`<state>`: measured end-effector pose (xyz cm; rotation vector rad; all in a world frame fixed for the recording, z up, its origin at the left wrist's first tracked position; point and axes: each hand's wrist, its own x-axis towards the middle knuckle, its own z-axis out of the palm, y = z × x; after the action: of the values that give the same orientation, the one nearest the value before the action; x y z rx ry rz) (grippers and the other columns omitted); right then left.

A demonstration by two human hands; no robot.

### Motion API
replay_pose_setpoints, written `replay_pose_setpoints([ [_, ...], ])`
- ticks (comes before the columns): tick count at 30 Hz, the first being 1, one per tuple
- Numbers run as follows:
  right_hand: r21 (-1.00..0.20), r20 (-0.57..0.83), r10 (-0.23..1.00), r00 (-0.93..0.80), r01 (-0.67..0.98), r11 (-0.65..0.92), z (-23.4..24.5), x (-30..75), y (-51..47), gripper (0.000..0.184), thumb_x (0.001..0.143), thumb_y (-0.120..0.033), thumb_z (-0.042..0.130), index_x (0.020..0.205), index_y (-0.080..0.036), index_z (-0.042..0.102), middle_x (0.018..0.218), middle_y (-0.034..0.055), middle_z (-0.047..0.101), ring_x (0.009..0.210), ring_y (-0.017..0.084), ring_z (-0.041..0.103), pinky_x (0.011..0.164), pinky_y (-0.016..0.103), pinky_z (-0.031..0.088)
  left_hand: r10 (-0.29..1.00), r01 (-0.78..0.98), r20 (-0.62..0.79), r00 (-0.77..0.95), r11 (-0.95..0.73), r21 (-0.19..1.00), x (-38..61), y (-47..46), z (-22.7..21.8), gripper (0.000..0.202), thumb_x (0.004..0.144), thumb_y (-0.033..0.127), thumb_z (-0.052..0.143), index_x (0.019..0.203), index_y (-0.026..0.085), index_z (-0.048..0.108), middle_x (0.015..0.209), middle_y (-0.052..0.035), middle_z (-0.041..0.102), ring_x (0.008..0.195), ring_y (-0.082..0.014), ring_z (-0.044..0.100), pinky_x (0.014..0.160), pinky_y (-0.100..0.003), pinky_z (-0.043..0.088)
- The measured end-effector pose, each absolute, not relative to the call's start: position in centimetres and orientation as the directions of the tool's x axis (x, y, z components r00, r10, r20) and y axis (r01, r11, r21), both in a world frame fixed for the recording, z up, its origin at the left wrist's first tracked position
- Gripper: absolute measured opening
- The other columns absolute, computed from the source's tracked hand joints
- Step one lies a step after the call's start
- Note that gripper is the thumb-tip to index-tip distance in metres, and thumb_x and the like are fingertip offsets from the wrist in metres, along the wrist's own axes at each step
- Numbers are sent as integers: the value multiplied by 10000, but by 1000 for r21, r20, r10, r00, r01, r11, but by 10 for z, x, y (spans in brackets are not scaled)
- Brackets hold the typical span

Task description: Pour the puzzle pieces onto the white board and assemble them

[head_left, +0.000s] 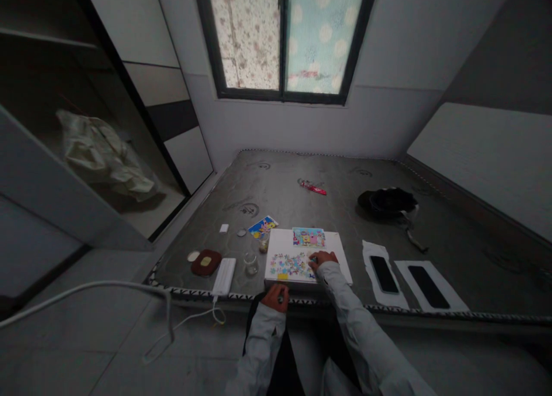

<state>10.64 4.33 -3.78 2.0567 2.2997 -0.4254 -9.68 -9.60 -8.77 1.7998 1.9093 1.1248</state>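
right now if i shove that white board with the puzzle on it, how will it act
The white board looks flat and stiff, so it would probably slide as one piece. Loose puzzle pieces on it may scatter. The right hand resting on it would likely steady it.

From my remote view, no lettering is legible on the puzzle board (307,257) (print too small).

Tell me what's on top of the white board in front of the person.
On the white board lie a partly assembled jigsaw and, at the far edge, a colourful cartoon picture. The right hand rests on the puzzle; whatever lies under it is hidden.
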Motion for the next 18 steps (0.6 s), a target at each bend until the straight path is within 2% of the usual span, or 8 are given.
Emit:
replay_pose_setpoints([
  [7,-170,-186,980,-66,985,34,-34,98,40,244,869,-423,655,1036,-267,742,1099,44,736,1047,219,626,935,358,294,938,699,303,-168,-103,707,-97,-96,-87,322,912,324,426,782,246,709,768,-48,700,707,-145,643,701,-226,500],
  [11,-189,-175,984,-24,982,-10,-35,92,38,194,845,-391,681,995,-282,739,1081,21,744,1037,205,633,923,332,309,933,697,310,-182,-100,710,-98,-97,-90,301,896,330,443,785,246,710,769,-40,692,691,-138,632,675,-214,491],
  [18,-244,-154,984,-87,969,48,-32,88,41,186,791,-361,727,956,-276,724,986,-11,742,940,170,634,850,292,324,934,697,311,-175,-106,709,-101,-91,-99,310,872,361,446,734,247,699,721,-54,690,647,-157,630,597,-235,475],
])
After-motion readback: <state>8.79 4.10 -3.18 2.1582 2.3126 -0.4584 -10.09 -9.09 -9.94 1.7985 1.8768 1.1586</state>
